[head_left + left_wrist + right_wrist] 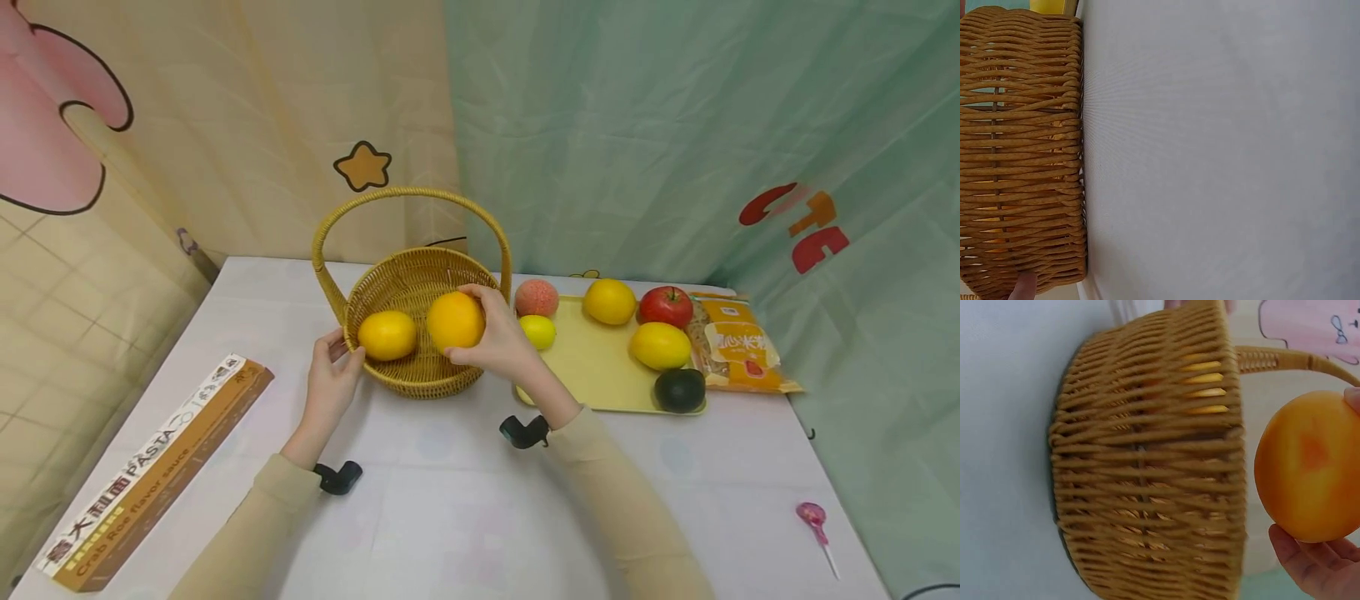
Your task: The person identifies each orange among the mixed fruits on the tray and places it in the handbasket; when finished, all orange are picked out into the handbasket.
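Note:
My right hand [491, 333] holds a smooth, rounded orange-yellow fruit [455, 320] over the right part of a woven basket [423, 388]. In the right wrist view the fruit [1310, 465] shows a reddish patch and stands above the basket rim, apart from it, between thumb and fingers. A similar yellow-orange fruit [387, 335] lies inside the basket at the left. My left hand [332, 379] grips the basket's left rim, its thumb at the front. Only a fingertip of that hand shows against the wicker wall [1022, 156] in the left wrist view.
A tall handle [408, 192] arches over the basket. Right of it, a yellow tray [585, 375] carries several fruits, including a red apple [666, 307] and a dark green one [680, 390]. A noodle packet [738, 342], lollipop [812, 514] and pasta box [157, 475] lie around.

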`<state>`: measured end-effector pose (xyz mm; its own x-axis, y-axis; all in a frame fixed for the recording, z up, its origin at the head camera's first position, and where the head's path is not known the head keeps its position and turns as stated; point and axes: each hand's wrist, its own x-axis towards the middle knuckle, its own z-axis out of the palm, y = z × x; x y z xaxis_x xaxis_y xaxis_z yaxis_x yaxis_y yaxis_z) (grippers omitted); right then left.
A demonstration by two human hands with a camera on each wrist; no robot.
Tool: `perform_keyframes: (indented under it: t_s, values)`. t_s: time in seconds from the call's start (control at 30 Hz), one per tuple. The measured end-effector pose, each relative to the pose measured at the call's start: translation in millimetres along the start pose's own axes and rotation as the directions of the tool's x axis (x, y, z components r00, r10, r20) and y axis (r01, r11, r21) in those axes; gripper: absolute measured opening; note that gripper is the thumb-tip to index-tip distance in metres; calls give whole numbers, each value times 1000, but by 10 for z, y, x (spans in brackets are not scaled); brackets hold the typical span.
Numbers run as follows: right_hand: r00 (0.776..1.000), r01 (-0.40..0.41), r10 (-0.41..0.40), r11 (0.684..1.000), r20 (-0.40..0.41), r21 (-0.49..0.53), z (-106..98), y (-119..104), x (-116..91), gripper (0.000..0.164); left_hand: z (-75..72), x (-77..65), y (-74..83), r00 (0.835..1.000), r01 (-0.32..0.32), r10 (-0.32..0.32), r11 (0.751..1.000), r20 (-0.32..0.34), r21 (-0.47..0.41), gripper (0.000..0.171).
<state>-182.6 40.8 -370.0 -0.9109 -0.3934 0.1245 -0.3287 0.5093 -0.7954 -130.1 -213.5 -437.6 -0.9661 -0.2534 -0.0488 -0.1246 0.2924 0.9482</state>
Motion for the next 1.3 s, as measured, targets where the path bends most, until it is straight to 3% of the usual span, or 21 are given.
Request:
perform_keyframes:
  t_s: [0.3,0.67,0.87,1.13,1.3]
  values:
    - [988,92,-84,994,130,-57,223,34,84,84,32,10,17,1000,1,-1,1000,-3,9,57]
    - [963,155,-123,981,240,-119,290,78,159,80,39,19,17,1000,-1,0,1000,1,13,57]
    - [955,93,-51,987,293,-133,301,97,219,82,33,13,27,1000,-4,4,1000,-2,15,57]
    - [927,60,0,987,375,-150,288,112,257,54,18,3,23,1000,7,-7,1000,-11,22,56]
    - [926,58,3,987,377,-150,299,113,248,53,19,5,20,1000,5,-5,1000,-15,24,56]
